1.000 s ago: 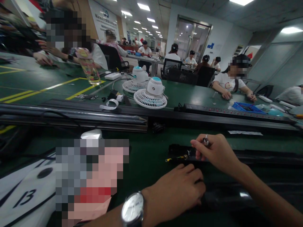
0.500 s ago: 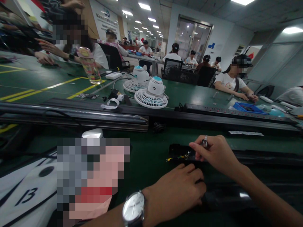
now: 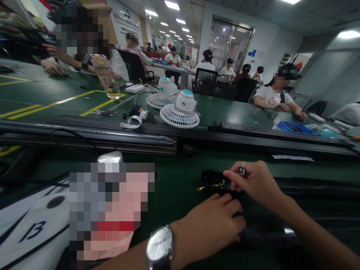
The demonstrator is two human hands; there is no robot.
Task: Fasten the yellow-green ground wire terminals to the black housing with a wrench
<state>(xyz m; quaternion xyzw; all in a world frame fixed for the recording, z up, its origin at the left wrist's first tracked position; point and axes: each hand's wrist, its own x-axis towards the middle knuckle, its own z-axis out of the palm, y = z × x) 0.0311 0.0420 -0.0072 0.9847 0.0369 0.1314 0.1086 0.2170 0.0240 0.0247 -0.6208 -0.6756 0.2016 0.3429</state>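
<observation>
My left hand (image 3: 213,223), with a silver wristwatch (image 3: 159,246) on its wrist, rests palm down on a long black part (image 3: 281,228) lying on the green table, fingers curled over its edge. My right hand (image 3: 254,182) is closed around a small silver tool (image 3: 242,169) whose tip meets the black part's left end (image 3: 209,176). A short yellow wire with a terminal (image 3: 206,186) sticks out to the left there.
A black rail (image 3: 112,135) crosses the green table (image 3: 174,187). Beyond it lie two white fans (image 3: 180,112), a pink bottle (image 3: 107,77) and a blue tray (image 3: 295,128). Several people sit working at the far tables. A white sheet marked 13 (image 3: 33,228) lies at the lower left.
My right hand with the tool has edged slightly left along the black part. My left hand has stayed put.
</observation>
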